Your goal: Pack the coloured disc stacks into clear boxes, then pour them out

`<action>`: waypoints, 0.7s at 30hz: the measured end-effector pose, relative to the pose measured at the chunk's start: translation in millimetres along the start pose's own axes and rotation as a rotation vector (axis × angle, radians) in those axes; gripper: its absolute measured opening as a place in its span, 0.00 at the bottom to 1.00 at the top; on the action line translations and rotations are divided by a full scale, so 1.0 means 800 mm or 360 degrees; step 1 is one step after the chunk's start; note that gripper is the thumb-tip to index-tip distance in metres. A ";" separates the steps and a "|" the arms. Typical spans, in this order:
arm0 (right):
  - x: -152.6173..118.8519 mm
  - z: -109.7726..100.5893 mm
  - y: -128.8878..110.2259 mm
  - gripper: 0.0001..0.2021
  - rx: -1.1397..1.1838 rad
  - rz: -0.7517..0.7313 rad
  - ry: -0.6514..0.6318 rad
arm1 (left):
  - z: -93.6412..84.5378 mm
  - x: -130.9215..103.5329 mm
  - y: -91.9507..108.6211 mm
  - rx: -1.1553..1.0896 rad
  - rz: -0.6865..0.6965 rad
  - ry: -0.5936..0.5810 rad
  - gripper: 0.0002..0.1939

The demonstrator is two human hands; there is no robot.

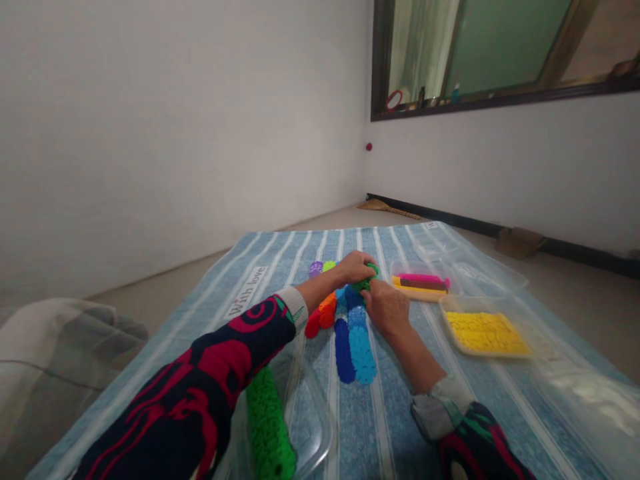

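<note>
Above the middle of the striped cloth (405, 407), the fingers of both hands are closing around a small green piece (361, 285). The left hand (356, 265) is gripping it from the far side while the right hand (387, 307) is pinching it from the near side; some fingertips are hiding, so their exact hold cannot be told. The hands appear to be shaping or adjusting the piece, and any shift of grip is calling for one hand to steady it while the other works, without dragging the pieces beneath.

Just below the hands, dark blue (344, 351) and light blue pieces (363, 353) are lying side by side. Orange pieces (327, 310) are resting to their left, with purple (315, 269) and lime pieces (329, 265) sitting beyond the left forearm. Farther right, one tub (425, 294) is holding pink, brown and yellow strips, and another (450, 337) is holding yellow pieces. Near the left sleeve (200, 387), a clear container (327, 430) is holding a long green roll (270, 423).
</note>
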State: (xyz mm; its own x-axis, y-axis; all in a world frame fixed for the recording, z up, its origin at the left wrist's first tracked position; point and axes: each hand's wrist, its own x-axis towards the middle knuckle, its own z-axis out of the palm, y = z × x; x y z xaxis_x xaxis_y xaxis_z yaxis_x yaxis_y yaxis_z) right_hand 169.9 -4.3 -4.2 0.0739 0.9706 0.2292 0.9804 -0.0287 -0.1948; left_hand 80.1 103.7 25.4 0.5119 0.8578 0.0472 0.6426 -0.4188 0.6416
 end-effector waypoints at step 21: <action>-0.141 -0.043 -0.104 0.11 0.0226 -0.0702 -0.0131 | -0.047 -0.255 0.001 -0.0075 -0.0507 0.0375 0.12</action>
State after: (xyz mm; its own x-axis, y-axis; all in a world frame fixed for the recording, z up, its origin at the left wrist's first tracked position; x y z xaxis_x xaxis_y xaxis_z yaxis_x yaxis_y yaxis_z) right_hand 86.5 -119.6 18.9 -0.3646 0.8986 0.2441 0.8799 0.4183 -0.2255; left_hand -45.0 -60.5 44.9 0.1432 0.9896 0.0110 0.7185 -0.1116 0.6865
